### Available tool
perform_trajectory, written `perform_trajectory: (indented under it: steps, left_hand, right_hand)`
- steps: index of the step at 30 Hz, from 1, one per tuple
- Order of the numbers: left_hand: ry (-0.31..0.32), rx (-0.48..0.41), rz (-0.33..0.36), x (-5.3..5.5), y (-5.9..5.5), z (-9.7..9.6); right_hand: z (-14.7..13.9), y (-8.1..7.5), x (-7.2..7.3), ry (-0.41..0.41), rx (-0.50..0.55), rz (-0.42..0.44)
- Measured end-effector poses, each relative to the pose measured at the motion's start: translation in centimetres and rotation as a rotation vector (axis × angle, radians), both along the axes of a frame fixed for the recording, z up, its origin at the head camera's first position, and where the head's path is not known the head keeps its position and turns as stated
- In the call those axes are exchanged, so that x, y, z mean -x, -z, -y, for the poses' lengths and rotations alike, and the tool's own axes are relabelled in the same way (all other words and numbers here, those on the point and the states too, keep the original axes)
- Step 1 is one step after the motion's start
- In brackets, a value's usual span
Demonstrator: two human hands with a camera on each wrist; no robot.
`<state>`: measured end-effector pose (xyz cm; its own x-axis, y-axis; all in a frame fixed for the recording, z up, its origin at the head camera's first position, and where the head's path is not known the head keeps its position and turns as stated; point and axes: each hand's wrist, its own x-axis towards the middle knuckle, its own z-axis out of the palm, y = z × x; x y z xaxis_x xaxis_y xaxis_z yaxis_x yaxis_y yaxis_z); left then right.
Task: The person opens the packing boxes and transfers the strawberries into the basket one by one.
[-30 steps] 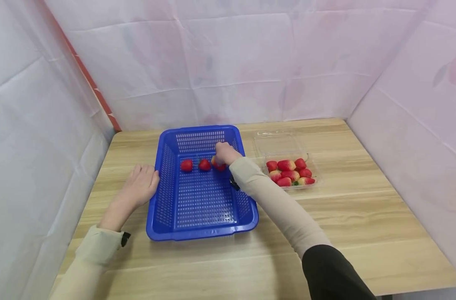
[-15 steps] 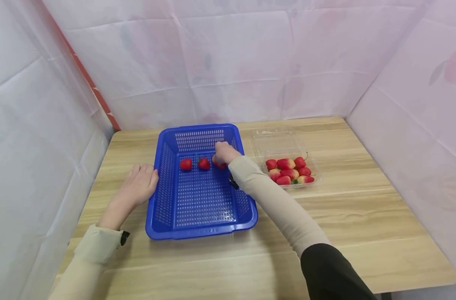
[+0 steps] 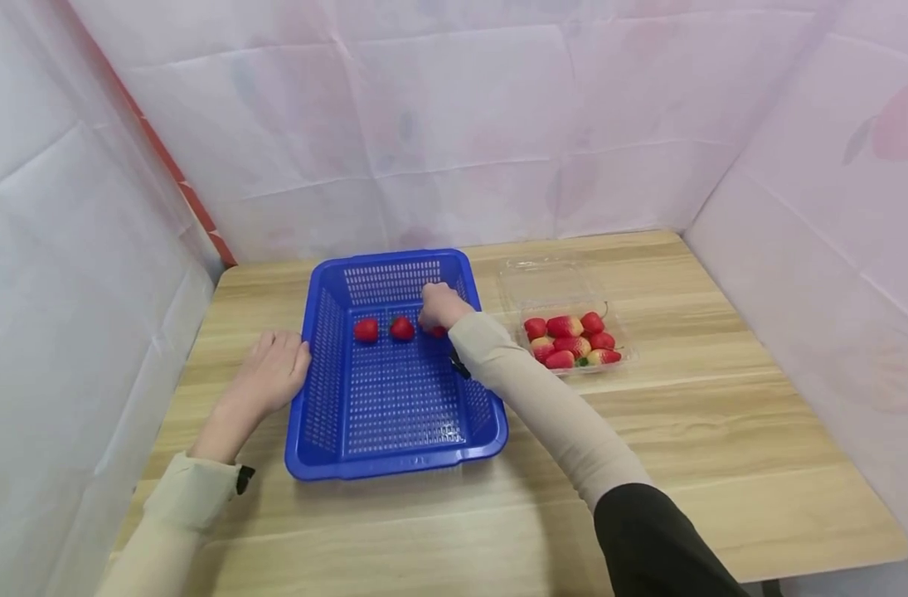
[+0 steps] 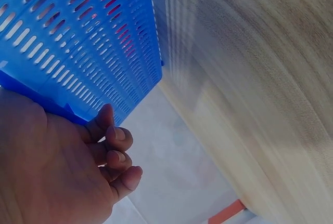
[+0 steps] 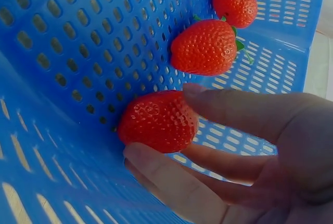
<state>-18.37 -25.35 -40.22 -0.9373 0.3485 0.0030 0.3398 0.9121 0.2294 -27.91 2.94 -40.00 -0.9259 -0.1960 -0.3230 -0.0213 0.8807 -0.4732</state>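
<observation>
A blue plastic basket point(image 3: 405, 460) with slotted walls sits on the wooden table. My left hand point(image 3: 276, 369) holds its left rim; in the left wrist view the fingers point(image 4: 118, 136) curl beside the outer wall, while the thumb is hidden. Inside the basket, my right hand point(image 3: 444, 307) pinches a red strawberry point(image 5: 158, 122) between thumb and forefinger, low against the slotted floor. To its left lie two more strawberries in a row, a middle strawberry point(image 3: 402, 328) and a far-left strawberry point(image 3: 366, 330). The head view shows only a bit of the pinched one.
Right of the basket stands an open clear plastic box point(image 3: 546, 286) with several red and pale-yellow strawberries point(image 3: 570, 347) in it. The wooden table point(image 3: 692, 431) extends to the right and front. White patterned sheets point(image 3: 454, 124) hang behind and at both sides.
The right hand has shifted very slightly over the strawberry, covering more of it in the head view. The left hand stays on the rim; the whole view has drifted a little.
</observation>
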Motion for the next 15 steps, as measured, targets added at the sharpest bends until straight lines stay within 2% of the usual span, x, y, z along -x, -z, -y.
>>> perform_trajectory:
  steps: [5, 10, 15]
  left_hand:
    - [-0.002, 0.007, 0.009, 0.2, 0.0, 0.1]
    - [-0.001, 0.005, 0.007, 0.4, -0.1, 0.1]
    - [-0.006, 0.002, -0.003, 0.2, -0.2, 0.4]
  right_hand:
    - [-0.2, -0.4, 0.4, 0.039, -0.004, -0.031]
    - [-0.7, -1.7, 1.0, 0.095, 0.065, -0.018]
    - [-1.5, -3.6, 1.1, 0.050, 0.151, -0.051]
